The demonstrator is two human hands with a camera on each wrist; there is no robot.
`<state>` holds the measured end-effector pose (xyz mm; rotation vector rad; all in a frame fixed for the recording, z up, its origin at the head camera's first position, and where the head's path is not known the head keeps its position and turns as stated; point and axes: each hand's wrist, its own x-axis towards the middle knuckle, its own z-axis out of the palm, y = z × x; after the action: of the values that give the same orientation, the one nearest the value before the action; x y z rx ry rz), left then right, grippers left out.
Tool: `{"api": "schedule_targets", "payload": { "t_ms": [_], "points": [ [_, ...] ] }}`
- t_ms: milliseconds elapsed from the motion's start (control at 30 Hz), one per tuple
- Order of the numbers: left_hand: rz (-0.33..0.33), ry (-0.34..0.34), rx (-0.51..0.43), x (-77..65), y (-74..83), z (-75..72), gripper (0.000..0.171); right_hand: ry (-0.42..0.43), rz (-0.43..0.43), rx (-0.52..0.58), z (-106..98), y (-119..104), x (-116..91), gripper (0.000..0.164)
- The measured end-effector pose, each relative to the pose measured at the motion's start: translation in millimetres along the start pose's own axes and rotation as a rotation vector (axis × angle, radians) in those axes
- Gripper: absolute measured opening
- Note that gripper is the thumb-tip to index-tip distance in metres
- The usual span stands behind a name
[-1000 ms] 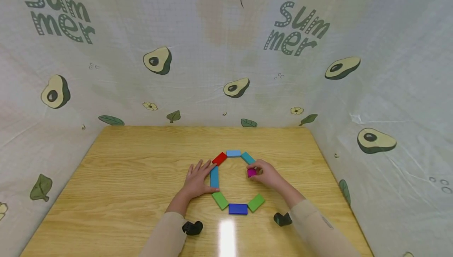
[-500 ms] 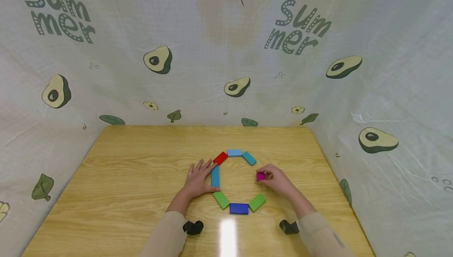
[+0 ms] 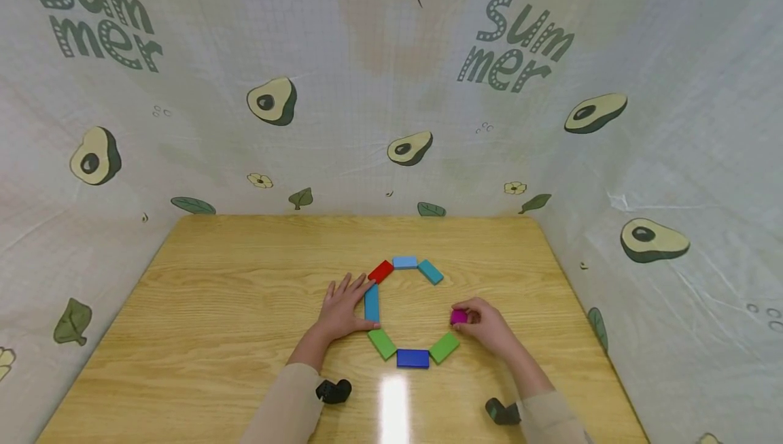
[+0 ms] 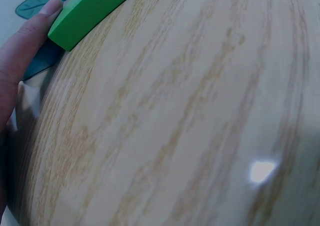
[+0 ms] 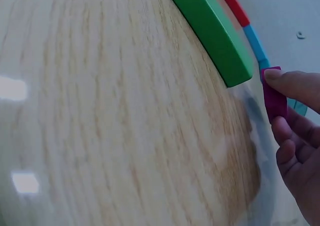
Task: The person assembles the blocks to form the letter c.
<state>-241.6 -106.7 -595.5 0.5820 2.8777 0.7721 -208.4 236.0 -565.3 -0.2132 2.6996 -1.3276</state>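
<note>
In the head view my right hand (image 3: 487,326) pinches a magenta block (image 3: 458,317) between thumb and fingers, just beyond the right green block (image 3: 444,347). The right wrist view shows the magenta block (image 5: 274,93) upright between thumb and fingertips, close to the end of the green block (image 5: 215,33). My left hand (image 3: 341,309) lies with fingers spread beside a long blue block (image 3: 372,304), its thumb and index finger at the block's two ends. Part of the left thumb (image 4: 31,38) shows in the left wrist view by a green block (image 4: 90,16).
Flat blocks form an open ring: a red block (image 3: 380,272), a light blue block (image 3: 405,263), a teal block (image 3: 431,272), the left green block (image 3: 382,344) and a dark blue block (image 3: 412,359). A printed cloth (image 3: 342,179) walls the wooden table (image 3: 245,260).
My right hand has carried the magenta block right and nearer to me, from beside the teal block to just beyond the right green block. The left hand has stayed in place.
</note>
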Motion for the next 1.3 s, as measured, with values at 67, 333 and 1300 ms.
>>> {"api": "schedule_targets", "payload": {
  "t_ms": [67,333,1300],
  "points": [
    [-0.003,-0.001,0.002,0.0,0.3,-0.6,0.099,0.012,-0.002,0.006,1,1,-2,0.031],
    [-0.005,0.001,-0.006,-0.2,3.0,-3.4,0.099,0.060,0.034,0.045,4,7,-11,0.033],
    [-0.014,-0.009,0.002,0.2,1.1,-0.4,0.099,0.069,0.050,0.125,12,19,-18,0.034]
  ]
}}
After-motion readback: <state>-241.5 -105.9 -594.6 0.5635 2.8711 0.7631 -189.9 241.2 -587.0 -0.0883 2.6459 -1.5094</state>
